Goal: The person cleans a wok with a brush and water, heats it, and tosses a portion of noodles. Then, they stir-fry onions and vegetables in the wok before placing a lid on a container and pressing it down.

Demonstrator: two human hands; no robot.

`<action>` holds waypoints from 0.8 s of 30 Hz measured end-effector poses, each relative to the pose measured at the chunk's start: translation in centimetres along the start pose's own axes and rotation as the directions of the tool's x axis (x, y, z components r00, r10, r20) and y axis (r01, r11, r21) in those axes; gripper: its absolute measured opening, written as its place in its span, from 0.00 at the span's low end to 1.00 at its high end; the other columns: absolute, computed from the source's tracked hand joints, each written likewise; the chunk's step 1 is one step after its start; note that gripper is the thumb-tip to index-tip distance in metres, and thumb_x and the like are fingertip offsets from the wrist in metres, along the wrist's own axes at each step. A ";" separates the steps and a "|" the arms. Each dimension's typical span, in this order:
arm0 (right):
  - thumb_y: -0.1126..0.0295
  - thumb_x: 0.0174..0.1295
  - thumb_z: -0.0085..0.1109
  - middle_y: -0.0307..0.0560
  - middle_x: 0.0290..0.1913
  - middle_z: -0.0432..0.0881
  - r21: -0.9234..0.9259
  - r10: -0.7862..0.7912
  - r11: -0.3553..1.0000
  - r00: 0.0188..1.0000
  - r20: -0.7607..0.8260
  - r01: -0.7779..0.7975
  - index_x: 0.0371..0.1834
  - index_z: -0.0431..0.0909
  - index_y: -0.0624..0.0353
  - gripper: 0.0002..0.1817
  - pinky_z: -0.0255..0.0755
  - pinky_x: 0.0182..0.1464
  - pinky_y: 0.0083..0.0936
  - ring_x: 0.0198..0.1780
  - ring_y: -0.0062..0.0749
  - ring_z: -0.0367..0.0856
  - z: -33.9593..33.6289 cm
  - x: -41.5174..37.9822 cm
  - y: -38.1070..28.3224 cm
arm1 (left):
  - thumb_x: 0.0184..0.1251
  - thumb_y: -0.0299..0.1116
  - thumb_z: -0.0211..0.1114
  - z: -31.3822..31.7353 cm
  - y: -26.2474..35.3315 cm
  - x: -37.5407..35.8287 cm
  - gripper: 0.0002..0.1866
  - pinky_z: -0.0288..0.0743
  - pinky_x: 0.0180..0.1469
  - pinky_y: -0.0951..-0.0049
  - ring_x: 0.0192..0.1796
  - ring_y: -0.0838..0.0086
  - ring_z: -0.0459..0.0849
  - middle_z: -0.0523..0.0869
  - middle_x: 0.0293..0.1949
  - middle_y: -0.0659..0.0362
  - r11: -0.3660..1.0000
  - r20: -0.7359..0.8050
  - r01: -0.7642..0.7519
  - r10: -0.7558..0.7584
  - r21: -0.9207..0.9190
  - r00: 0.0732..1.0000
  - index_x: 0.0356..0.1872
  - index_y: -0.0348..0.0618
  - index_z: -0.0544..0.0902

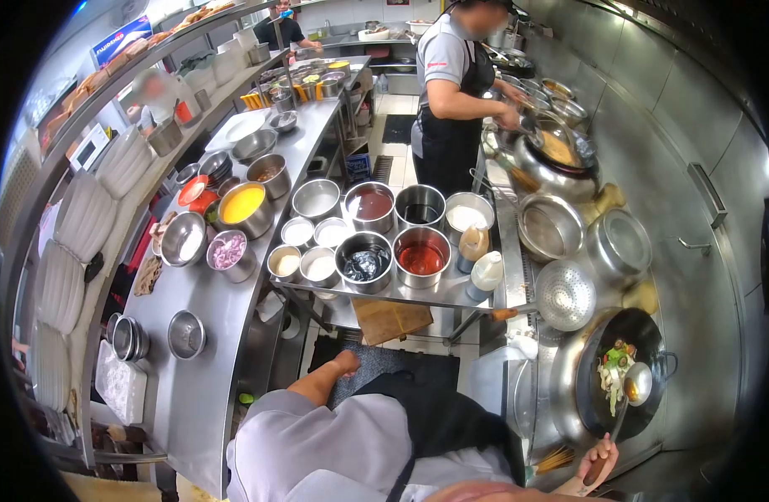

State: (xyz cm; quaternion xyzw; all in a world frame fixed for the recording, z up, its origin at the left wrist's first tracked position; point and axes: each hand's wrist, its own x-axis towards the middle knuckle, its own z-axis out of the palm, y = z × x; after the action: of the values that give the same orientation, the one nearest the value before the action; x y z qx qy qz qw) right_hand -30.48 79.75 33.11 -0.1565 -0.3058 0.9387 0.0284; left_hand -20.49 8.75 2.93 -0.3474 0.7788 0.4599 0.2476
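Observation:
My right hand (598, 460) is wrapped round the wooden handle of a metal ladle (638, 383) at the lower right. The ladle's bowl, with some yellowish liquid in it, is inside a dark wok (596, 403), beside chopped green, white and red vegetables (615, 368). My left hand (346, 363) hangs over the dark floor mat, near the edge of the middle table, touching nothing visible; its fingers look curled, but what they hold, if anything, is too small to tell.
Metal pots of sauces and powders stand on the middle table (376, 291). A perforated skimmer (565, 294) lies beyond the wok. Bowls and onions (228, 250) are on the left counter (209, 402). A co-worker (456, 92) cooks ahead at another wok (558, 146).

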 end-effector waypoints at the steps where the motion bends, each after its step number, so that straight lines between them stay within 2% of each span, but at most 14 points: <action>1: 0.67 0.69 0.47 0.39 0.33 0.72 -0.022 -0.017 1.000 1.000 0.012 0.017 0.59 0.60 0.76 0.23 0.67 0.23 0.20 0.26 0.21 0.72 0.5 -0.2 0.4 | 0.57 0.29 0.52 0.1 0.0 0.0 0.12 0.79 0.23 0.64 0.19 0.65 0.84 0.83 0.19 0.50 0.999 -0.031 -0.017 0.016 -0.039 0.999 0.20 0.37 0.82; 4: 0.66 0.70 0.47 0.38 0.33 0.72 -0.059 -0.041 0.997 0.998 0.049 0.043 0.57 0.63 0.76 0.22 0.67 0.23 0.20 0.26 0.20 0.72 1.6 -0.6 1.4 | 0.57 0.29 0.52 -0.4 -0.8 0.7 0.12 0.79 0.23 0.66 0.20 0.65 0.84 0.85 0.22 0.50 0.965 0.086 -0.136 0.120 0.223 0.989 0.23 0.38 0.83; 7: 0.66 0.71 0.47 0.38 0.33 0.72 -0.044 -0.016 0.999 0.998 0.068 0.019 0.56 0.64 0.76 0.21 0.68 0.23 0.21 0.27 0.20 0.73 2.0 -0.5 1.8 | 0.59 0.29 0.53 -0.5 0.2 -2.0 0.11 0.79 0.23 0.67 0.21 0.66 0.85 0.85 0.23 0.52 0.991 0.030 0.047 -0.051 0.124 0.998 0.25 0.39 0.84; 10: 0.66 0.71 0.46 0.39 0.33 0.72 0.014 0.009 1.000 0.995 0.096 -0.011 0.57 0.64 0.76 0.21 0.69 0.24 0.22 0.27 0.21 0.73 3.0 -0.5 2.1 | 0.62 0.33 0.59 -0.4 -4.2 1.0 0.09 0.79 0.24 0.71 0.25 0.72 0.83 0.85 0.27 0.58 0.965 0.193 0.126 -0.172 0.228 0.966 0.35 0.42 0.85; 13: 0.65 0.71 0.46 0.40 0.33 0.73 0.086 0.081 0.992 0.985 0.153 -0.095 0.57 0.65 0.76 0.22 0.72 0.24 0.23 0.28 0.22 0.74 2.2 -0.1 1.4 | 0.59 0.30 0.56 -0.9 -3.8 -0.7 0.10 0.78 0.24 0.70 0.21 0.69 0.85 0.85 0.21 0.56 0.823 0.285 -0.159 -0.004 0.546 0.959 0.27 0.39 0.85; 16: 0.65 0.71 0.46 0.40 0.33 0.73 0.046 0.022 0.999 0.990 0.140 -0.029 0.56 0.65 0.76 0.21 0.72 0.24 0.24 0.27 0.22 0.74 1.5 0.1 1.2 | 0.57 0.28 0.58 0.7 -5.8 2.0 0.08 0.78 0.24 0.69 0.21 0.68 0.85 0.85 0.22 0.55 0.937 0.186 0.029 -0.099 0.349 0.978 0.26 0.39 0.85; 19: 0.65 0.71 0.47 0.39 0.33 0.73 0.052 0.060 0.996 0.987 0.148 -0.068 0.56 0.67 0.74 0.21 0.71 0.24 0.24 0.27 0.22 0.74 1.6 0.0 0.9 | 0.56 0.28 0.58 1.2 -6.4 3.6 0.09 0.79 0.24 0.68 0.20 0.69 0.84 0.86 0.22 0.54 0.871 0.205 -0.270 0.200 0.412 0.958 0.23 0.38 0.85; 21: 0.64 0.71 0.47 0.39 0.33 0.73 0.046 0.047 0.998 0.990 0.131 -0.053 0.56 0.68 0.73 0.20 0.71 0.24 0.23 0.27 0.22 0.74 1.4 -0.2 1.1 | 0.57 0.29 0.56 1.5 -3.8 2.0 0.11 0.79 0.24 0.67 0.20 0.68 0.84 0.85 0.22 0.53 0.987 0.108 -0.055 0.039 0.150 0.993 0.21 0.37 0.84; 22: 0.64 0.71 0.47 0.39 0.33 0.73 0.040 0.029 0.999 0.993 0.115 -0.034 0.55 0.68 0.73 0.20 0.71 0.24 0.23 0.27 0.21 0.74 0.9 -0.1 1.2 | 0.57 0.30 0.56 1.3 -1.4 0.3 0.12 0.79 0.23 0.67 0.20 0.68 0.84 0.85 0.22 0.52 0.999 0.058 0.042 -0.042 0.003 0.997 0.20 0.36 0.83; 24: 0.64 0.71 0.47 0.38 0.33 0.73 -0.004 -0.006 1.000 0.997 0.076 0.006 0.55 0.69 0.72 0.20 0.71 0.24 0.22 0.27 0.21 0.74 0.6 -0.3 1.2 | 0.57 0.30 0.54 1.6 -0.7 0.0 0.13 0.79 0.23 0.67 0.19 0.68 0.84 0.85 0.22 0.52 1.000 0.048 0.007 -0.007 0.002 0.999 0.19 0.36 0.83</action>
State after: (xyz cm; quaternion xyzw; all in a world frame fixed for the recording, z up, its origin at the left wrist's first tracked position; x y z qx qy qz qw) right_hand -30.32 78.40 33.00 -0.1198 -0.3092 0.9432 0.0191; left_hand -19.89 9.88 1.82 -0.3388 0.7716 0.4668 0.2683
